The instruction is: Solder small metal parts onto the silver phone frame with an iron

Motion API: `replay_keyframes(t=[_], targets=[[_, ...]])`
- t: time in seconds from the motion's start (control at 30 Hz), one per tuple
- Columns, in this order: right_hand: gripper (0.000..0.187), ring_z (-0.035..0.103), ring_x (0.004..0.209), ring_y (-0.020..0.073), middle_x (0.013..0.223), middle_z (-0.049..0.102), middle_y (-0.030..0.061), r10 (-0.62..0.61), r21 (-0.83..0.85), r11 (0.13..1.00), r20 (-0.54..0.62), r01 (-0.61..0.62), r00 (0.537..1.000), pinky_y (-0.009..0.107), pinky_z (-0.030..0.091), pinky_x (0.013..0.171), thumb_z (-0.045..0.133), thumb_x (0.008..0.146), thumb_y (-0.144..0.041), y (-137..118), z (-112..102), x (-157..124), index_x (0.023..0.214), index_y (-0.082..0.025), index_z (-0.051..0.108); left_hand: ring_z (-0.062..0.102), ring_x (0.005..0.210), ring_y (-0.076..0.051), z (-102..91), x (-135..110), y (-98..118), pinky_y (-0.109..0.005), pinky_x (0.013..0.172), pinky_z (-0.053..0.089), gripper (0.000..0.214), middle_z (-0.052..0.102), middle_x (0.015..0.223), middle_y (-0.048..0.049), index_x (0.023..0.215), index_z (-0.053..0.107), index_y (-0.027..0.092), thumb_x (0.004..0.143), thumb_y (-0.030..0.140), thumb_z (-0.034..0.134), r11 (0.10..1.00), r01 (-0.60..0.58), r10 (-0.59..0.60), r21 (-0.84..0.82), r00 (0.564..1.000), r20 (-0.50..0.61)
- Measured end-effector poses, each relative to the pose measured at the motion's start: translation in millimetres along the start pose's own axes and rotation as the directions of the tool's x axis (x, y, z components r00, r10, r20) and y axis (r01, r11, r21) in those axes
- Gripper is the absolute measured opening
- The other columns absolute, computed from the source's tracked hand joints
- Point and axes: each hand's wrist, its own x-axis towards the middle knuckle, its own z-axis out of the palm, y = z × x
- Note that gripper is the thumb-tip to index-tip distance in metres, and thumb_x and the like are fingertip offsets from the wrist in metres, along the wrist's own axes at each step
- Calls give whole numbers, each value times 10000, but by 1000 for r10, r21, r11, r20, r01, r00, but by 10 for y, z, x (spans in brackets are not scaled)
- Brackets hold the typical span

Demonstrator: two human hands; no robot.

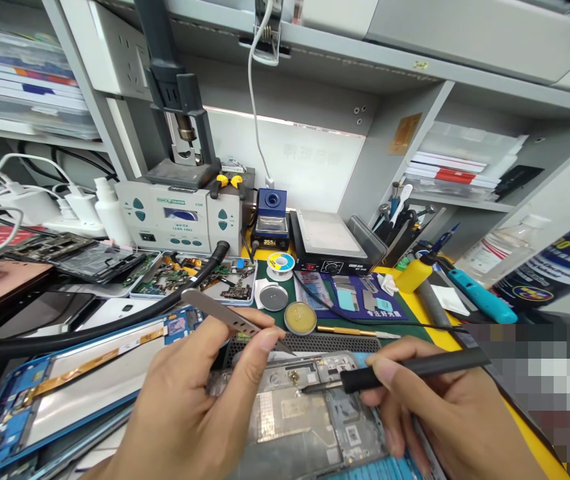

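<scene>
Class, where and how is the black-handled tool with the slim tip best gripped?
The black-handled tool is probably best gripped by its thick, rounded handle, coming from the right, as the right hand does: its slim tip points left over the grey device frame, so fingers there sit behind it.

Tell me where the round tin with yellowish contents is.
The round tin sits below and just right of centre in the head view, between the silver disc and the gold-coloured rod, beyond the left hand.

Two hands [199,393] [445,400], two held tools [217,310] [435,365], one solder spool [280,265], one yellow bottle [413,274]
</scene>
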Motion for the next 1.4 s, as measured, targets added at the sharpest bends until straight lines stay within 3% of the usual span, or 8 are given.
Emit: replay_keyframes(t=[0.27, 0.5, 0.8, 1.1, 1.4], targets=[[470, 547, 297, 68, 472, 748, 55, -17, 71, 997, -14, 18, 1000, 79, 348, 319, 1079, 689, -537, 10, 38, -8, 721, -169, 788, 840, 819, -109, -3, 2, -13, -168, 855, 669, 116, 879, 1021, 151, 1106, 761, 383, 1135, 399, 649, 1000, -10, 10, 10, 1000, 2], [544, 523, 312, 82, 426, 690, 17, -29, 43, 999, 16, 28, 999, 113, 401, 326, 1049, 708, -704, 18, -6, 4, 753, -215, 815, 842, 835, -106, -27, -10, -27, -151, 859, 669, 112, 881, 1036, 154, 1104, 761, 388, 1132, 433, 662, 999, -21, 22, 32, 1000, -9], [508, 526, 315, 72, 510, 758, 43, -36, -21, 999, 19, 36, 999, 111, 392, 325, 1037, 749, -680, 47, -22, 23, 809, -212, 850, 857, 840, -130, -13, 18, -7, -177, 855, 681, 138, 890, 1036, 127, 1100, 777, 366, 1130, 437, 662, 999, -10, 10, 42, 1000, -2], [458, 527, 314, 111, 440, 693, 18, -47, -61, 997, 34, 49, 998, 153, 414, 321, 989, 818, -669, 44, -17, 29, 783, -236, 842, 856, 841, -141, -25, 25, -27, -189, 822, 692, 125, 888, 1018, 107, 1121, 783, 369, 1126, 389, 660, 999, -29, 28, 31, 1000, 11], [565, 525, 322, 77, 450, 691, 1, -19, -28, 999, 34, 20, 999, 115, 386, 337, 1009, 764, -734, 24, -1, 24, 756, -204, 815, 864, 893, -125, -18, 10, -21, -180, 813, 690, 115, 889, 1064, 127, 1134, 768, 377, 1133, 407, 657, 997, -29, 27, 69, 999, 17]])
